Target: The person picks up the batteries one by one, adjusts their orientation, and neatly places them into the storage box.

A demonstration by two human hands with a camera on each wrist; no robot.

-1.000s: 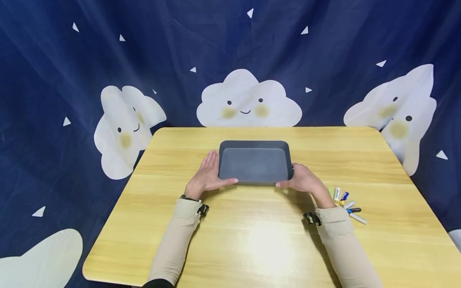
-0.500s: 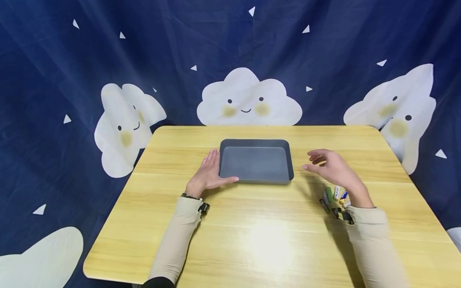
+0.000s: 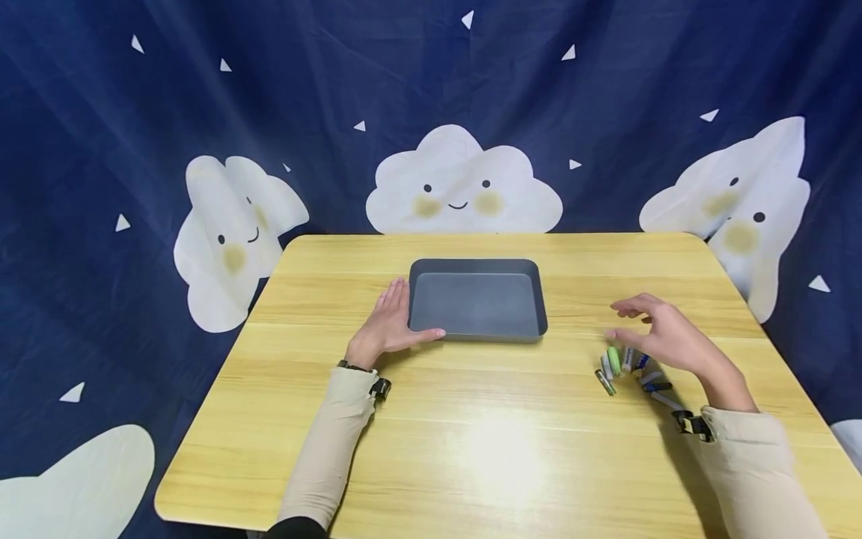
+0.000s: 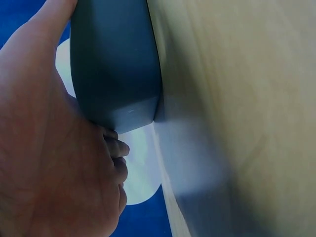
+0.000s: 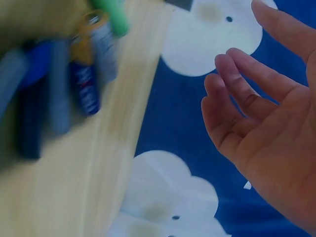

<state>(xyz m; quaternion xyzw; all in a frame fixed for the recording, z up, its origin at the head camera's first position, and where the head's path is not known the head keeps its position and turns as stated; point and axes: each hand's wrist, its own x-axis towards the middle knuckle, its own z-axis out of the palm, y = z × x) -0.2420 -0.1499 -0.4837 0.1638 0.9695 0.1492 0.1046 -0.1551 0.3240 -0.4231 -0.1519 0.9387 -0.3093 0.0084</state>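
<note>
A dark grey rectangular tray [image 3: 474, 303] lies on the table. My left hand [image 3: 385, 327] rests on its left end, fingers straight along the side and thumb along the front rim; the left wrist view shows the palm against the tray's corner. My right hand [image 3: 667, 333] hovers above a cluster of small items with nothing in it, fingers loosely bent. Under it are a blue-and-yellow battery [image 5: 85, 81], a white battery [image 5: 102, 47], a green piece [image 3: 613, 360], a dark marker-like stick [image 3: 658, 387] and several pale sticks. The hand hides part of the cluster.
The wooden table [image 3: 404, 449] ends at a dark blue curtain [image 3: 337, 60] printed with white clouds. A slim greenish-grey cylinder [image 3: 605, 382] lies at the cluster's near left side. Black camera straps sit on both wrists.
My right hand has let go of the tray's right side and moved right, over the small items. My left hand and the tray stay in place.
</note>
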